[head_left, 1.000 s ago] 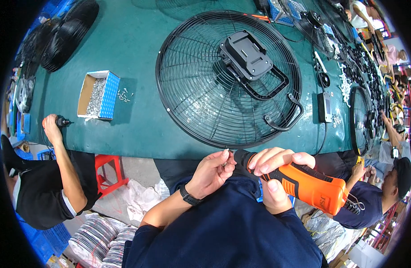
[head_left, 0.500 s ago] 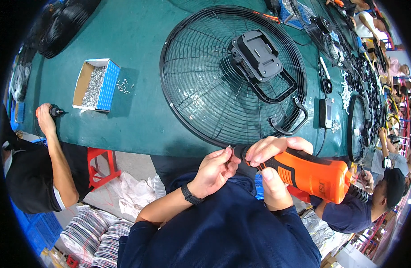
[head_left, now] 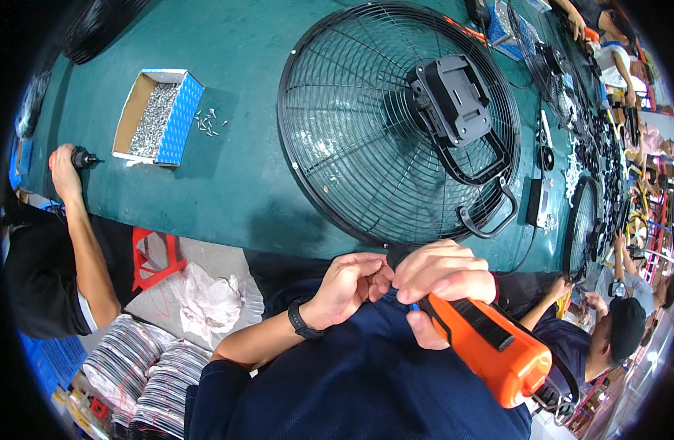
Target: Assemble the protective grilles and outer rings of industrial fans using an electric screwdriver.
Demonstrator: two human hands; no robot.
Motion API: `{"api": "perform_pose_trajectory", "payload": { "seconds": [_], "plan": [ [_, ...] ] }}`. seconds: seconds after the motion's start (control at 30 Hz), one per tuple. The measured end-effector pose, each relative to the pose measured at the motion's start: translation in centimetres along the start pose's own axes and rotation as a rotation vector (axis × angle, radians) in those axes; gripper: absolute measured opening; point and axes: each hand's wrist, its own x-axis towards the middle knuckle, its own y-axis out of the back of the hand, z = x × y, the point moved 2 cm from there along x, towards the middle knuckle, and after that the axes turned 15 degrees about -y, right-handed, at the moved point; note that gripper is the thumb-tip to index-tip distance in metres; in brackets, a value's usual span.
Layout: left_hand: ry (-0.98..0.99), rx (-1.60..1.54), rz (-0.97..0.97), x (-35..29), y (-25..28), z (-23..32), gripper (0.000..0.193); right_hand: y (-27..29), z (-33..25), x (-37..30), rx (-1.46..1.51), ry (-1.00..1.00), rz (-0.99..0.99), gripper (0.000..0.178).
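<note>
Head view, entries listed from the hands outward.

Left hand (head_left: 345, 291): half curled, thumb and forefinger close together beside the driver's dark nose; black wristband (head_left: 300, 320) below. Fully closed or not: cannot tell.

Right hand (head_left: 448, 270): wrapped around the front of an orange power driver (head_left: 502, 359), body slanting down to the right, short of the table's near edge.

Handling, by judgement: best with the driver's weight steady in the right palm, nose lined up with the left fingertips, any small piece seated squarely, switch untouched with fingertips so near the bit.

Just beyond: black wire fan guard (head_left: 351, 158), flat on the green table (head_left: 238, 51); black housing (head_left: 458, 99) on top, curved handle (head_left: 498, 220) near the rim.

Farther left: blue-sided box of screws (head_left: 181, 121), loose screws (head_left: 209, 123) beside it; co-worker's hand (head_left: 64, 172) around another driver (head_left: 83, 157).

Hidden: driver bit, behind fingers. Contents of left fingertips: too small to tell. Switch: uncertain, possibly the long black strip on the body. Dark bundle (head_left: 98, 29), upper left: cut off. Far-right clutter: crowded, bent by the lens.
</note>
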Motion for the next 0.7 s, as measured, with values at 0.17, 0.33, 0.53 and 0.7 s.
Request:
{"api": "perform_pose_trajectory", "payload": {
  "seconds": [0.17,0.33,0.53,0.7],
  "plan": [
    [-0.065,0.090,-0.054,0.0,-0.4,0.3,0.021,0.2,0.3,-1.8,0.068,-0.113,0.313,0.045],
    [-0.162,0.171,-0.067,-0.7,-0.1,1.3,0.027,1.7,0.8,-3.9,0.333,-0.083,0.640,0.053],
    [-0.217,0.299,0.000,-1.8,0.2,2.5,0.029,6.0,0.4,-9.9,0.633,-0.149,1.068,0.036],
    [-0.237,0.338,-0.009,-1.6,0.5,2.6,0.030,7.7,0.7,-11.1,0.612,-0.313,1.179,0.036]
  ]
}}
